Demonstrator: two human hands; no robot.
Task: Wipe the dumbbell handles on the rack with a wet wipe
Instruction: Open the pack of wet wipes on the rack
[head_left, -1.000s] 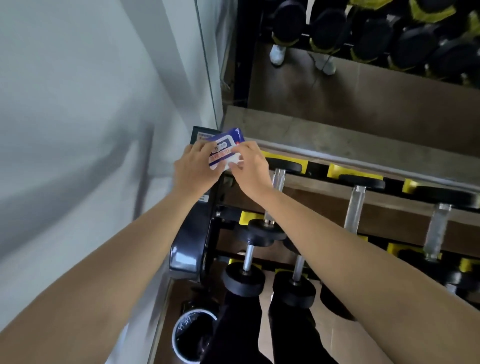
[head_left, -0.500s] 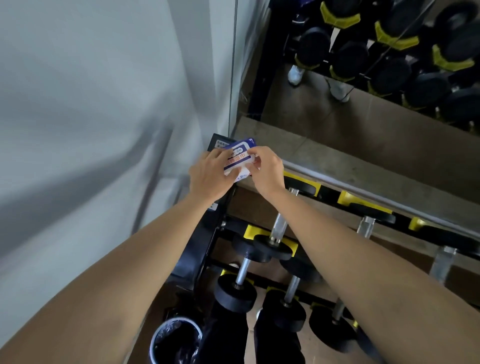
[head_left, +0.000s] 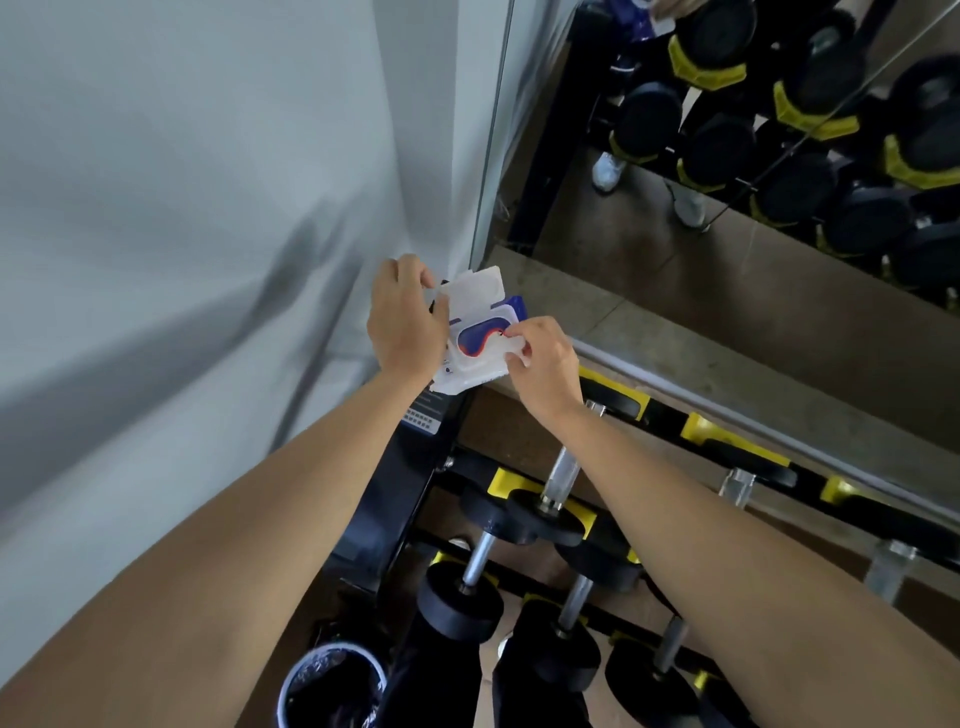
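Observation:
A blue and white wet wipe pack (head_left: 475, 338) is held above the left end of the dumbbell rack (head_left: 400, 499). Its white plastic lid (head_left: 475, 288) stands flipped open. My left hand (head_left: 402, 322) grips the pack from the left side. My right hand (head_left: 545, 358) pinches at the pack's opening on its right edge. Below the hands, dumbbells with black heads and metal handles (head_left: 563, 475) lie in yellow cradles on the black rack.
A grey wall fills the left. A mirror (head_left: 727, 156) behind the rack reflects more dumbbells and white shoes. A round bin with a dark liner (head_left: 332, 686) stands on the floor at the rack's left foot. My dark trouser legs show at the bottom.
The lid of the wet wipe pack has been flipped open. My right hand's fingers now pinch at the opening. The view has tilted slightly.

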